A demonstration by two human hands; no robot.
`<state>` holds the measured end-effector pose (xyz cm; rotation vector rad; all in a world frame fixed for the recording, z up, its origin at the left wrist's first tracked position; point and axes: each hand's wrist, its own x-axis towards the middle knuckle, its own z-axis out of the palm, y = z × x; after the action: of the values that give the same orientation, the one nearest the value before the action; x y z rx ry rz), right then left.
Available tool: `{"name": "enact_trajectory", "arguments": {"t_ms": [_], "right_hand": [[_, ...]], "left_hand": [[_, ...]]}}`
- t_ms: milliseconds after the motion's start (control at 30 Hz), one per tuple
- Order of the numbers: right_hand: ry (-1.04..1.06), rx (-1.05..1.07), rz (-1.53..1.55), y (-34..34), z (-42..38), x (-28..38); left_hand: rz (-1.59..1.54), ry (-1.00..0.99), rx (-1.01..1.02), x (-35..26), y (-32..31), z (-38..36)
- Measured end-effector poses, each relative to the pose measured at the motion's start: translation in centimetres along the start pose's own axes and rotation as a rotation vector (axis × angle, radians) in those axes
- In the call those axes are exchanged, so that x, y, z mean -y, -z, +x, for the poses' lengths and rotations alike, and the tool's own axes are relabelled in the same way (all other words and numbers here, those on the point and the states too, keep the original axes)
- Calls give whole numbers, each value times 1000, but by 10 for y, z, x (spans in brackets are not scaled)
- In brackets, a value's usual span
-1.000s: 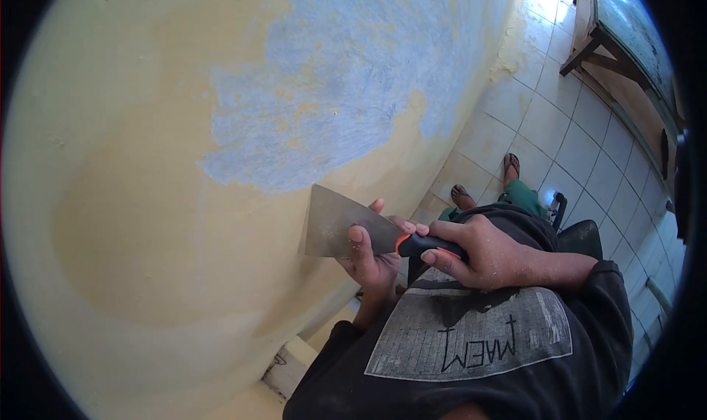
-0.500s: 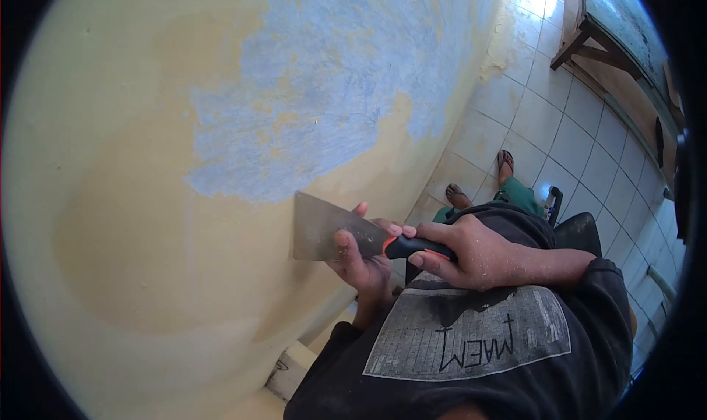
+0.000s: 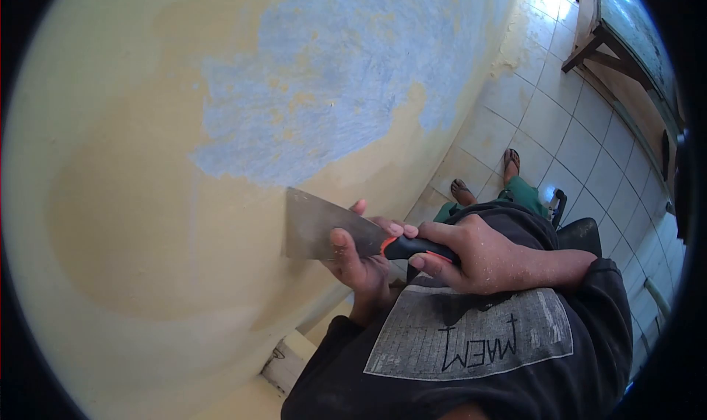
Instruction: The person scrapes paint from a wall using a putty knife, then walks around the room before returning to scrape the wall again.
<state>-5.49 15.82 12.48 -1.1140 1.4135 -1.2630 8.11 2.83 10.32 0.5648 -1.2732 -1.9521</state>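
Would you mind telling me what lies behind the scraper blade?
Behind the scraper blade is the yellow-coated wall, just below the blue patch. The left hand backs the blade; the wall under it is covered.

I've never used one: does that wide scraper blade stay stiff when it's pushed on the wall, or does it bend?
Probably springy: the scraper blade looks thin, and the left hand backs it with its fingers. Likely light, since the right hand carries it by the handle alone. The handle's dark covering probably resists slipping.
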Motion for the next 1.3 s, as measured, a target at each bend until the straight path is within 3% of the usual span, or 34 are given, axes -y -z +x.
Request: {"name": "enact_trajectory", "arguments": {"t_ms": [167, 267, 567, 667, 767, 867, 1067, 1300], "right_hand": [[127, -15, 46, 0, 9, 7], [7, -51, 46, 2, -4, -1], [58, -38, 68, 0, 1, 5], [-16, -35, 53, 2, -3, -1], [-29, -3, 46, 1, 0, 9], [2, -53, 68, -4, -1, 5], [-18, -48, 39, -2, -2, 11], [-7, -117, 77, -5, -3, 6]], "left_hand": [[-128, -108, -24, -17, -14, 6], [78, 15, -15, -2, -6, 4], [108, -30, -33, -17, -17, 10], [90, 20, -166, 3, -6, 9], [18, 59, -92, -13, -16, 11], [158, 13, -21, -15, -14, 12], [-41, 81, -118, -14, -16, 12], [80, 40, -65, -11, -18, 17]]}}
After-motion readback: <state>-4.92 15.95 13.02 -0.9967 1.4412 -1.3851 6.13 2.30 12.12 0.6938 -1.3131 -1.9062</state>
